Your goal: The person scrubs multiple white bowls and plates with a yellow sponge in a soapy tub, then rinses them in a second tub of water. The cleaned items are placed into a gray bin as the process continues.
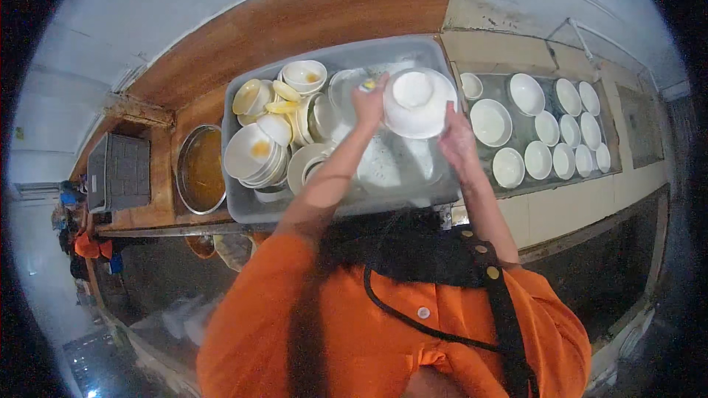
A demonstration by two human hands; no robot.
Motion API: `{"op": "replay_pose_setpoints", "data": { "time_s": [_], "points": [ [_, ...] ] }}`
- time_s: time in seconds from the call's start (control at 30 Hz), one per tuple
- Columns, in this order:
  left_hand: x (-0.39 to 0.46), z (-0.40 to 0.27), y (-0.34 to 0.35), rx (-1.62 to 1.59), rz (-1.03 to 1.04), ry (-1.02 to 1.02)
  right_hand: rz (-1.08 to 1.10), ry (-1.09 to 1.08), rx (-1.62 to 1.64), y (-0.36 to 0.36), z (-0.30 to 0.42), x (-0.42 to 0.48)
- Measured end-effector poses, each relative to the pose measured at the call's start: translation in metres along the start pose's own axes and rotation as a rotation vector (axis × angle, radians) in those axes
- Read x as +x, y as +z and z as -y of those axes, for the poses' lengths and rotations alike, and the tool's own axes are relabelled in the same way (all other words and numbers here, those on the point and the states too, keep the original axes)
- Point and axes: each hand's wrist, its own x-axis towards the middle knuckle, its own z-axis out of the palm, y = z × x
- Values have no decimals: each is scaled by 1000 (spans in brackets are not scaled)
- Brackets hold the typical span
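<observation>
A large white bowl (420, 113) is tipped over, its round foot facing up, above the right part of a grey plastic tub (332, 213). My right hand (458, 135) grips its right rim. At the bowl's left edge is my left hand (369, 100), blurred, around a small yellow and white thing (367, 85) that looks like a sponge. Cloudy water (381, 171) shows beneath the bowl. Stacked soiled white bowls (249, 152) and yellowish dishes (283, 106) crowd the tub's left half.
Several white bowls (491, 122) stand in rows in a shallow water-filled basin (517, 121) on the right. Left of the tub sits a round metal pan (200, 168) of brownish liquid, then a grey plastic crate (126, 171). A wooden panel (310, 16) rises behind.
</observation>
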Motion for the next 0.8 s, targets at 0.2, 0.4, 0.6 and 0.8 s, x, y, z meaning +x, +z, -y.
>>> {"op": "replay_pose_setpoints", "data": {
  "time_s": [0.2,0.4,0.6,0.8],
  "points": [
    [-86,-98,29,24,-128,558,-293,-238,-1030,25,15,-11],
    [8,-104,29,162,166,445,24,-677,-1284,-6,24,-20],
    [4,-117,89,-94,-18,299,-463,-616,-197,-27,61,-11],
    [-2,-112,138,37,198,807,-232,56,96,-150,78,21]
  ]
}}
